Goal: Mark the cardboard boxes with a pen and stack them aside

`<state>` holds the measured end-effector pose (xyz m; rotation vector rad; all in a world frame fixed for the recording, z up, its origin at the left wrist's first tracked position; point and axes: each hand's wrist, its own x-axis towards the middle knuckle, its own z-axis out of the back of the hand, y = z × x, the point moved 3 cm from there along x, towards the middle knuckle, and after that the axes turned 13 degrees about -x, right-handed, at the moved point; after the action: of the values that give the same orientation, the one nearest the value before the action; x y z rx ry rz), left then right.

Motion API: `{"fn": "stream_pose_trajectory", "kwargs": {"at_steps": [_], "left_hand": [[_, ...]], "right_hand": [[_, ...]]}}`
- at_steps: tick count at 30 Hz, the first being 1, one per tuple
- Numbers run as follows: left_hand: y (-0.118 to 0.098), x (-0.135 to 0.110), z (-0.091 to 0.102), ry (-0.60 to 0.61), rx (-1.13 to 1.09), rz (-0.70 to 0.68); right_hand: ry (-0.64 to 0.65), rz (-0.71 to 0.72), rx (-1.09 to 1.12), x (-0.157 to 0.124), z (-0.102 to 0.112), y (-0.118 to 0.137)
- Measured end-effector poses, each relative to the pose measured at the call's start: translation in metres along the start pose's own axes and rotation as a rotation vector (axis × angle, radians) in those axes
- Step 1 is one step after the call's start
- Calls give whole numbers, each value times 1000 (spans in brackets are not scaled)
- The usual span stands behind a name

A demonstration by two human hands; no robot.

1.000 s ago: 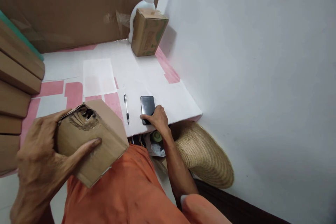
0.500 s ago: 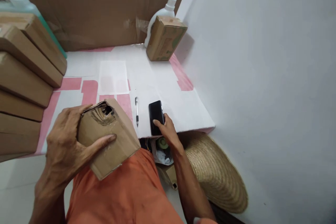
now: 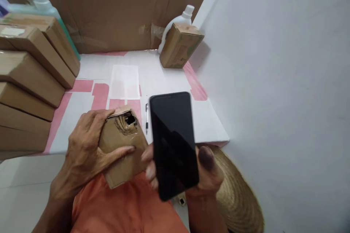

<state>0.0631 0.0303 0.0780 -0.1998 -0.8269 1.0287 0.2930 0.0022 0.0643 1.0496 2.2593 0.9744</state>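
My left hand (image 3: 86,149) grips a small brown cardboard box (image 3: 123,160) from its left side, with the thumb lying across the near face. A ragged dark hole and black scribbled marks show near the box's top. In my right hand (image 3: 209,171) is a black smartphone (image 3: 175,145), its dark screen facing me. The thumb is at the phone's right edge and fingertips curl round its left edge, close to the box. Just left of the phone, a clear pen with a black grip (image 3: 147,118) lies on the white and pink tabletop (image 3: 164,83).
Several cardboard boxes (image 3: 35,76) stand at the left, with a green liquid jug (image 3: 41,3) behind. A box (image 3: 182,47) leans by a white bottle (image 3: 188,11) at the back. A woven straw hat (image 3: 240,193) sits below the table's right edge, beside the white wall (image 3: 279,80).
My right hand has lifted the phone off the table and raised it toward me. My left hand still holds the box, now slightly farther right in view.
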Motion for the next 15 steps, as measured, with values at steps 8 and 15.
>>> {"fn": "stream_pose_trajectory", "kwargs": {"at_steps": [8, 15], "left_hand": [[-12, 4, -2, -19, -207, 10], [2, -3, -3, 51, -186, 55]], "right_hand": [[-41, -278, 82, 19, -34, -49], [-201, -242, 95, 11, -32, -58]]}}
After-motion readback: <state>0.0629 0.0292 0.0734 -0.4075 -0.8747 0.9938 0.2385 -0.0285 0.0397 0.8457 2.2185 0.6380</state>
